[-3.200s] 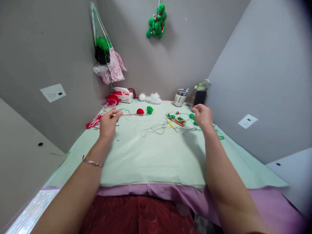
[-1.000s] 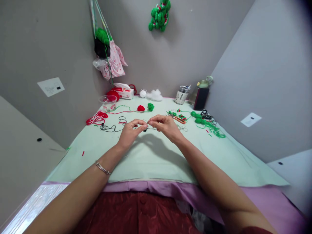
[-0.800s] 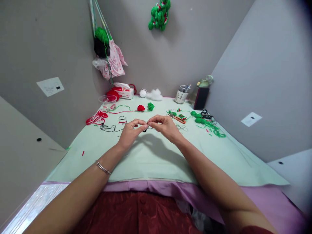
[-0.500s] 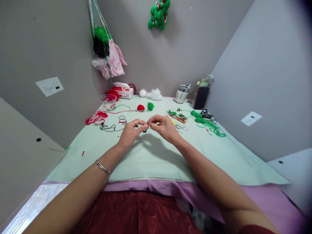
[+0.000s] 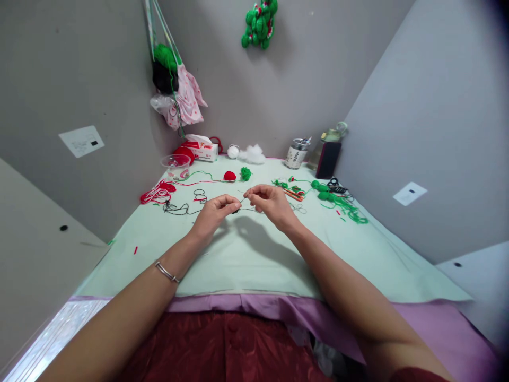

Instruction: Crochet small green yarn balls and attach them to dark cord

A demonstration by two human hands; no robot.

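My left hand point(image 5: 217, 213) pinches a small black piece point(image 5: 237, 211) between thumb and forefinger, mostly hidden under the fingertips. Just to its right, my right hand point(image 5: 270, 204) is closed in a pinch on a thin needle point(image 5: 240, 191), whose fine end pokes out to the left. A dark thread point(image 5: 243, 200) spans the short gap between the two sets of fingertips. Another thin thread point(image 5: 250, 209) runs from the black piece toward the right, beneath my right hand. Both hands are held above the pale green tabletop point(image 5: 246, 265).
Black yarn point(image 5: 178, 209) and red yarn point(image 5: 159, 192) lie to the left. Behind the hands are a red ball point(image 5: 229, 175) and a green ball of yarn point(image 5: 245, 173). Orange-handled snips point(image 5: 293, 194), green yarn pieces point(image 5: 350, 208) and black scissors point(image 5: 336, 184) lie right.
My right hand has drawn slightly up and away from my left fingertips, opening a small gap with thread across it. The needle's end now shows. The left hand has barely moved.
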